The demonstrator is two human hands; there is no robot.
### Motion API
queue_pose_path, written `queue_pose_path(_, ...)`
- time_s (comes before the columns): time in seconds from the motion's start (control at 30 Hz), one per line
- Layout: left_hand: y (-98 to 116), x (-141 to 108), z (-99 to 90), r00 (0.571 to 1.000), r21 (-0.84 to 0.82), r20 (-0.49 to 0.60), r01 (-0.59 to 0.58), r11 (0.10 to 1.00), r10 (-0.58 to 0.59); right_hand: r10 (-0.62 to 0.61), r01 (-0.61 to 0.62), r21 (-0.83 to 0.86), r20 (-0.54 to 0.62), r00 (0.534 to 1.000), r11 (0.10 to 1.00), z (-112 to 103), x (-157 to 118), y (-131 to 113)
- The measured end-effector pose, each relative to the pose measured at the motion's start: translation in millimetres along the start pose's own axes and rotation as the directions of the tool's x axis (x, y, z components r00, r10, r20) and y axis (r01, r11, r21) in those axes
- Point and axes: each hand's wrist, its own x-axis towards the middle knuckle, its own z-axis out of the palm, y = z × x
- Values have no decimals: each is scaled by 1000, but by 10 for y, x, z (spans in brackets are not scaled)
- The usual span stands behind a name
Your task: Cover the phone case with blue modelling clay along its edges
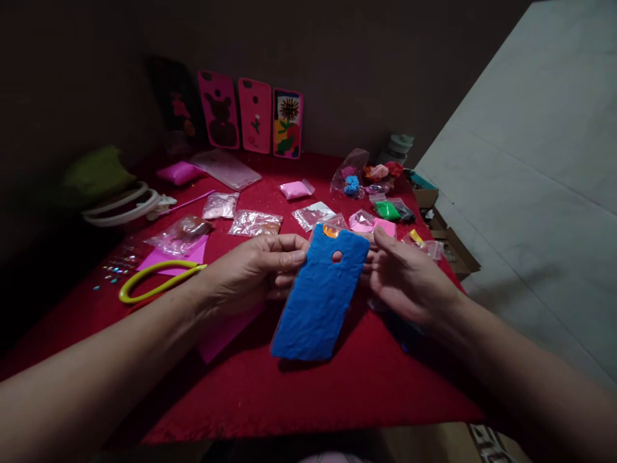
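Observation:
A phone case (319,302) covered in blue clay is tilted above the red cloth. A round hole shows near its top, and a patch at the top edge is orange. My left hand (260,263) grips the case's upper left edge, thumb on the front and fingers behind. At the upper right edge, my right hand (409,273) has its fingertips partly hidden behind the case, its thumb raised by the corner. Yellow-handled scissors (164,265) lie beside my left forearm, their blades hidden. Pink paper (226,334) is partly under that arm.
Several decorated phone cases (254,117) lean against the back wall. A clear case (226,168) lies before them. Clay packets (296,189) and plastic bags (255,222) are spread over the red tablecloth (289,405). Small gems (118,265) lie left; cardboard boxes (456,247) stand beyond the right edge.

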Motion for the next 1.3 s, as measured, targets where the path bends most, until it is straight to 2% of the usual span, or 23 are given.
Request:
queue_pose_path(0.07,-23,5,-9,1000,6,10,0,1000,0,41,-33,141,-54,998,989,102,70,30)
queue_pose_path(0.17,-51,15,-27,1000,17,19,10,1000,-10,115,-87,229,-113,987,970,213,128,45)
queue_pose_path(0.23,-57,19,-31,999,30,25,22,999,-23,166,-134,243,-115,979,961,251,144,54)
queue_pose_path(0.37,-44,12,-4,999,56,10,40,998,-41,182,-152,269,-89,979,951,232,155,90)
queue_pose_path(0.57,-29,2,36,999,42,-20,27,999,-27,174,-148,255,-81,981,956,172,123,154)
queue_pose_path(0.8,-35,-13,57,999,35,-40,34,999,-33,154,-154,244,17,988,958,163,81,170)
queue_pose_path(1.07,-46,-15,64,998,20,-55,11,1000,-10,172,-167,292,9,985,942,184,-16,260)
queue_pose_path(1.3,-28,3,39,998,15,-62,18,1000,-17,241,-197,357,-83,967,913,245,-20,219)
